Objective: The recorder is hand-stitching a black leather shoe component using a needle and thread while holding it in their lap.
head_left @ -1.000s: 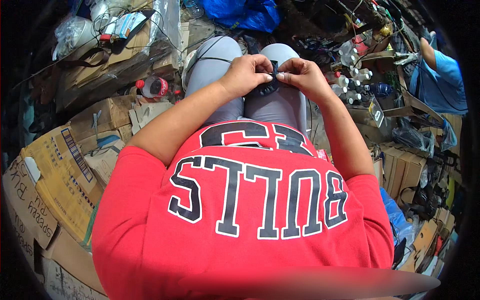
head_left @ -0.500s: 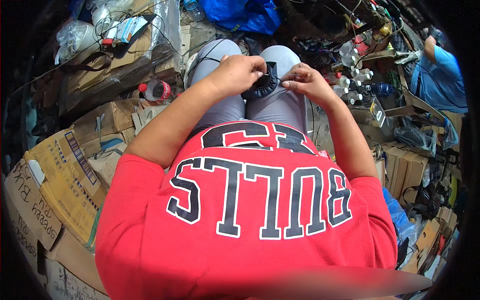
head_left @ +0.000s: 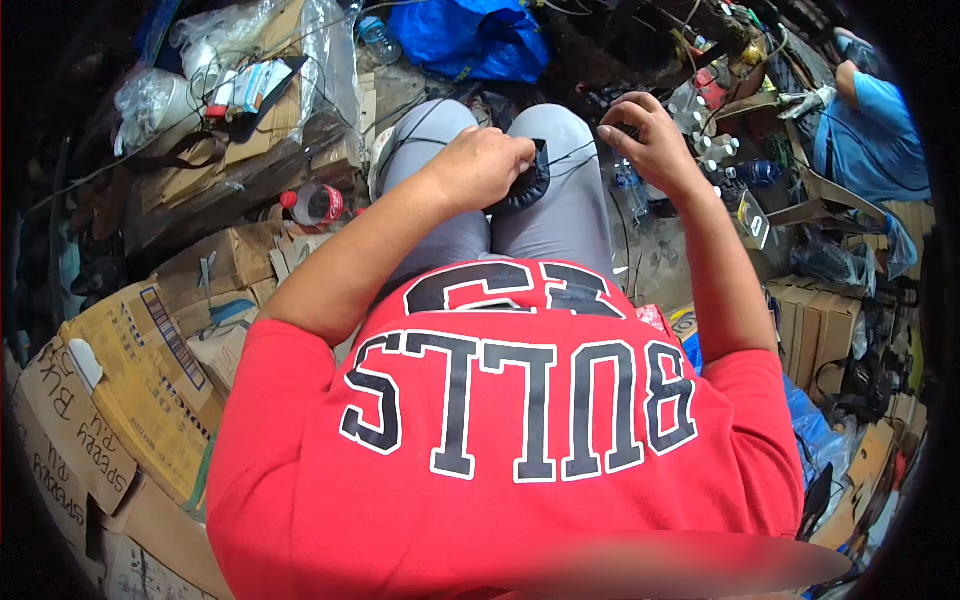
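A small black piece (head_left: pixel 532 190) with a ruffled, gathered rim rests over my grey-trousered legs, between the knees. My left hand (head_left: pixel 482 167) is closed on its upper edge and covers part of it. From the piece a thin dark thread (head_left: pixel 572 153) stretches up and right toward my right hand (head_left: pixel 652 140), which is raised off the right knee. The fingers of that hand are curled together at the thread's end. Whether a needle is also in them is too small to tell.
Flattened cardboard boxes (head_left: pixel 140 375) lie at the left, near a red-capped cola bottle (head_left: pixel 322 204). A blue plastic bag (head_left: pixel 470 38) sits beyond my knees. Several small bottles (head_left: pixel 715 150) and a wooden frame (head_left: pixel 815 185) stand to the right, with a person in blue (head_left: pixel 870 140) farther off.
My right hand has moved up and right, away from the black piece, and the thread now stretches between them. My left hand keeps its grip on the piece.
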A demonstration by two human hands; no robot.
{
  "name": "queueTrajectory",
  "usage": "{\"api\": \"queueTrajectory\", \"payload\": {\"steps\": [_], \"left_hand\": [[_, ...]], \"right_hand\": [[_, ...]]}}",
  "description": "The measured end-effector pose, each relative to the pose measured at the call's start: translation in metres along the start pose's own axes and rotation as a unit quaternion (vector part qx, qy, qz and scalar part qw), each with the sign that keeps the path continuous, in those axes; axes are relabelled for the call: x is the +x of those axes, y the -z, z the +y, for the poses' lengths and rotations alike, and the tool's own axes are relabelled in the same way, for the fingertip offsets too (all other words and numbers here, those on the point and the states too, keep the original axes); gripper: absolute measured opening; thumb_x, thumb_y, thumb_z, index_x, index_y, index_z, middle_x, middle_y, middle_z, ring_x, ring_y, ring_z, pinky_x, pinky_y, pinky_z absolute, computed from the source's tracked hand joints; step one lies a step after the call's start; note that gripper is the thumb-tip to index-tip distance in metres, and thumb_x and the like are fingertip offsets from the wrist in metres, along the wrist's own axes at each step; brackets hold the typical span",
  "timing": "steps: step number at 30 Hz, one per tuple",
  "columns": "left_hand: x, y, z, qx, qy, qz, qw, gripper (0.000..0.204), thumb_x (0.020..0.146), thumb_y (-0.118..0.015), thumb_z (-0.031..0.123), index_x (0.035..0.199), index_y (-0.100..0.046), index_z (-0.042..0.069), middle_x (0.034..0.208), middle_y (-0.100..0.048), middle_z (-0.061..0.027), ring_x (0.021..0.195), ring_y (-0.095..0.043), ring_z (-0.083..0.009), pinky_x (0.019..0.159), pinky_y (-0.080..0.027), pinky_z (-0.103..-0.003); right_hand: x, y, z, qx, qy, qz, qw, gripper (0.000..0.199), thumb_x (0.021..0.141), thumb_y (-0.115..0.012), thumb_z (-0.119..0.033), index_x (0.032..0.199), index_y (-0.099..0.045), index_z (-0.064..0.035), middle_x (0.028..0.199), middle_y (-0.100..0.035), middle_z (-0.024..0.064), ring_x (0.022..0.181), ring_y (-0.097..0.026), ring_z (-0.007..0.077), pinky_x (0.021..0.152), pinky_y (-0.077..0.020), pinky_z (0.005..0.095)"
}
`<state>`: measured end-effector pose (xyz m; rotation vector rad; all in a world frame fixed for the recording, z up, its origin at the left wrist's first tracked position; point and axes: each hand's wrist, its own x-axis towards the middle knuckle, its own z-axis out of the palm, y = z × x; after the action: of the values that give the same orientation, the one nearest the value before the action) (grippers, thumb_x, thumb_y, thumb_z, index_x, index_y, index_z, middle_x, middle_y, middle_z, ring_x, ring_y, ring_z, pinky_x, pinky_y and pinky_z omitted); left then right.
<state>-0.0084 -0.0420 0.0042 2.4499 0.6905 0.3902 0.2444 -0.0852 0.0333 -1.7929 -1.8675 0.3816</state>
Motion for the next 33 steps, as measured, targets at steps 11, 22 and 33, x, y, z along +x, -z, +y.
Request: {"api": "queueTrajectory", "payload": {"steps": [11, 22, 33], "left_hand": [[-0.023, 0.010, -0.009, -0.053, -0.026, -0.016, 0.998, 0.011, 0.078, -0.052, 0.005, 0.088, -0.053, 0.003, 0.080, -0.060, -0.0175, 0.079, -0.058, -0.0370, 0.068, -0.046, -0.043], [-0.062, 0.090, 0.009, -0.370, 0.106, 0.205, 0.900, 0.010, 0.083, -0.064, 0.010, 0.084, -0.064, 0.000, 0.074, -0.060, 0.0000, 0.067, -0.053, -0.0066, 0.062, -0.043, -0.022], [-0.085, 0.046, 0.003, 0.017, -0.025, 0.047, 0.998, 0.008, 0.079, -0.060, 0.010, 0.085, -0.059, 0.005, 0.078, -0.060, -0.0106, 0.070, -0.057, -0.0247, 0.063, -0.046, -0.034]], "right_hand": [[-0.005, -0.019, -0.051, -0.135, 0.251, -0.218, 0.934, 0.005, 0.084, -0.054, -0.018, 0.083, -0.057, -0.0139, 0.070, -0.061, 0.0070, 0.075, -0.060, 0.0262, 0.076, -0.0403, 0.0377], [0.009, -0.008, -0.012, 0.436, -0.085, -0.117, 0.888, 0.028, 0.083, -0.066, -0.029, 0.089, -0.065, -0.0012, 0.082, -0.063, 0.0024, 0.080, -0.056, 0.0096, 0.074, -0.0432, 0.0236], [-0.033, -0.011, -0.043, 0.131, 0.054, -0.232, 0.962, 0.017, 0.086, -0.059, -0.015, 0.097, -0.059, -0.0020, 0.080, -0.061, 0.0075, 0.073, -0.055, 0.0126, 0.068, -0.0452, 0.0266]]}}
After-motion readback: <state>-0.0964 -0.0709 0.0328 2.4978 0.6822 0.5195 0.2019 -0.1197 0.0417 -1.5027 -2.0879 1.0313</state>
